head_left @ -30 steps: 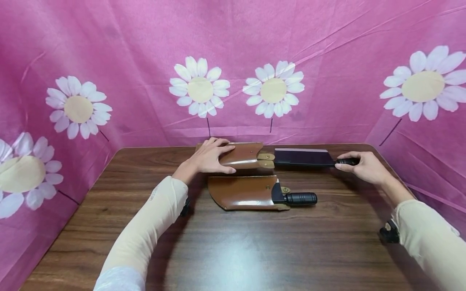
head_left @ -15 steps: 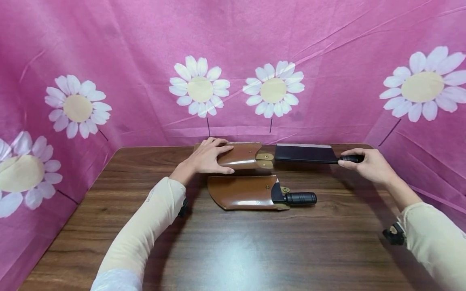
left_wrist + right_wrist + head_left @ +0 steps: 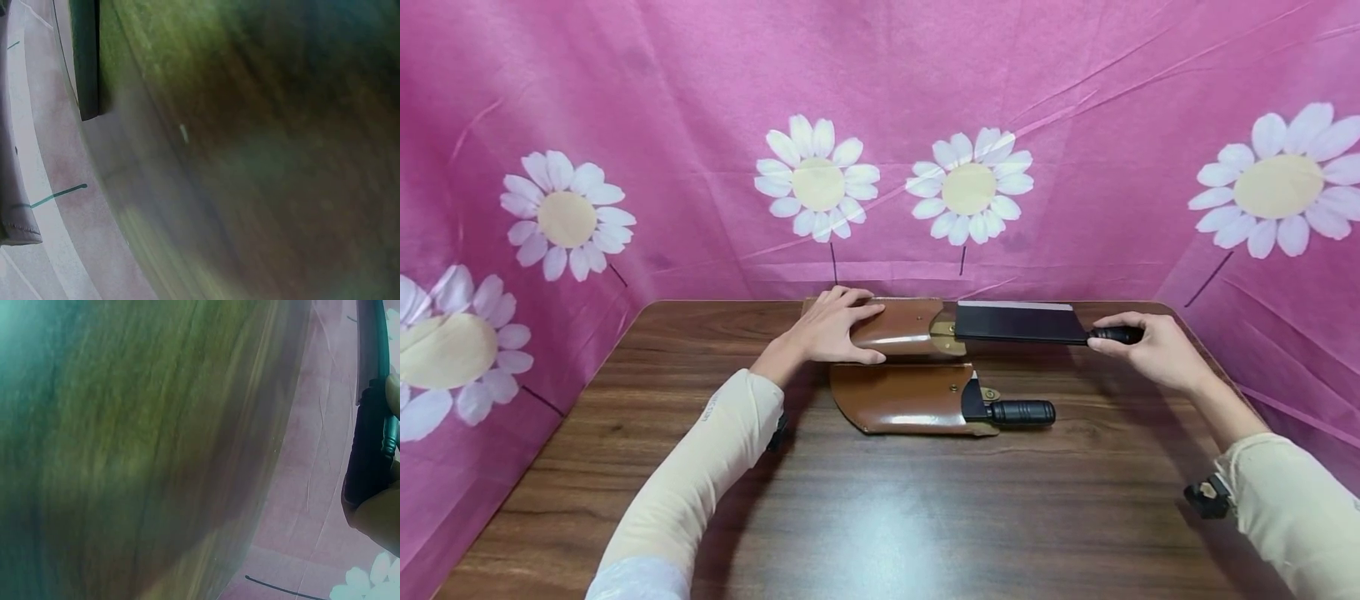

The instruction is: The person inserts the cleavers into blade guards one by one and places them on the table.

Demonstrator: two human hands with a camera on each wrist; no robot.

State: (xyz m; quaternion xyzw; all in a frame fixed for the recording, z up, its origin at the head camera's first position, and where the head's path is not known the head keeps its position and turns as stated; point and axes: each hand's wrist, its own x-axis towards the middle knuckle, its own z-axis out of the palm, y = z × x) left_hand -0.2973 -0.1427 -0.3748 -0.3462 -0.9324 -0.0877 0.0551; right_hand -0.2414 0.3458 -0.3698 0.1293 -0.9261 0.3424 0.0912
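Note:
At the table's far edge my left hand [image 3: 835, 329] lies flat on a brown leather sheath [image 3: 904, 325], fingers spread over its top and thumb along its near edge. My right hand [image 3: 1153, 350] grips the black handle [image 3: 1116, 335] of a cleaver. Its dark blade [image 3: 1015, 323] points left, with the tip just over the sheath's mouth and brass strap. In the right wrist view the handle [image 3: 369, 444] sits in my fingers [image 3: 375, 519]. A second brown sheath [image 3: 902, 398] lies nearer, a knife inside and its black handle [image 3: 1021, 412] sticking out to the right.
The wooden table [image 3: 880, 517] is walled on three sides by pink cloth with white daisies [image 3: 968, 187]. The left wrist view is blurred, showing only table grain and cloth [image 3: 69, 206].
My right hand has lifted the cleaver slightly and moved it left, so the blade tip now overlaps the far sheath's mouth. My left hand has stayed on the sheath.

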